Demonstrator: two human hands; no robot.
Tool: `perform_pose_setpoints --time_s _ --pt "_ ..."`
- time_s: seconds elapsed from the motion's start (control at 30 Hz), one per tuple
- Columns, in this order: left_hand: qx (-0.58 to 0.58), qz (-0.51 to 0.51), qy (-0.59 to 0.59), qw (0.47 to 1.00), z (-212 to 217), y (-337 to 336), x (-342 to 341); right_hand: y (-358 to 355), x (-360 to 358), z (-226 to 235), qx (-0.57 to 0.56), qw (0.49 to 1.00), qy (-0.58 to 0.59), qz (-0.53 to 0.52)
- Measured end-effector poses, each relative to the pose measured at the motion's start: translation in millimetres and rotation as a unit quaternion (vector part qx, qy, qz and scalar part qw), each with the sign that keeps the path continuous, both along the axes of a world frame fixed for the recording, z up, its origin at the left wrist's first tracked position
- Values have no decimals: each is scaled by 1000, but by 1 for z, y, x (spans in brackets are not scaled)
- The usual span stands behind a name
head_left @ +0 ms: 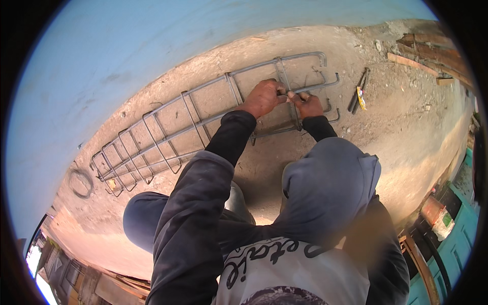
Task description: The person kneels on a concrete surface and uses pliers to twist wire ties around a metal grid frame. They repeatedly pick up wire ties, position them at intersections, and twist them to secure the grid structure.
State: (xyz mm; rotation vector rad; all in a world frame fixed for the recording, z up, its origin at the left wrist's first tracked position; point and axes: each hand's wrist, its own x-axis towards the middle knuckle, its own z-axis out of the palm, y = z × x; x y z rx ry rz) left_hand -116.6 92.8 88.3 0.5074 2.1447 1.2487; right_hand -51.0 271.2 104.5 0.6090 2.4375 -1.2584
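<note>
Can't make out anything between bare left hand point(263, 98) and bare right hand point(307, 105) — too small, partly behind knuckles. Loses part of black right sleeve point(319, 128) behind blue-grey clothed knee point(333, 175). Reaches forward, both hands curled inward, nearly meeting by a crossbar toward the right end of long grey steel-bar cage point(195, 125), lying on brown dirt ground point(378, 134). Cannot tell whether grasping bar or anything else.
</note>
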Motion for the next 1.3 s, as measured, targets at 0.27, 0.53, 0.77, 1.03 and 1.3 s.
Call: perform_pose_setpoints --time_s 0.27,0.53,0.77,1.03,1.3 --pt "-47 -33 -2 998 8 4 0 -15 5 -2 156 986 48 10" --pt "-111 -21 49 992 7 14 9 -7 0 -7 219 971 35 95" --pt "63 141 -266 952 -3 13 -11 -2 2 -7 192 978 46 73" --pt "169 255 -378 874 -11 13 -15 -8 -5 9 182 979 2 96" --pt "117 283 -304 902 4 19 -5 -7 -8 12 159 980 -13 121"
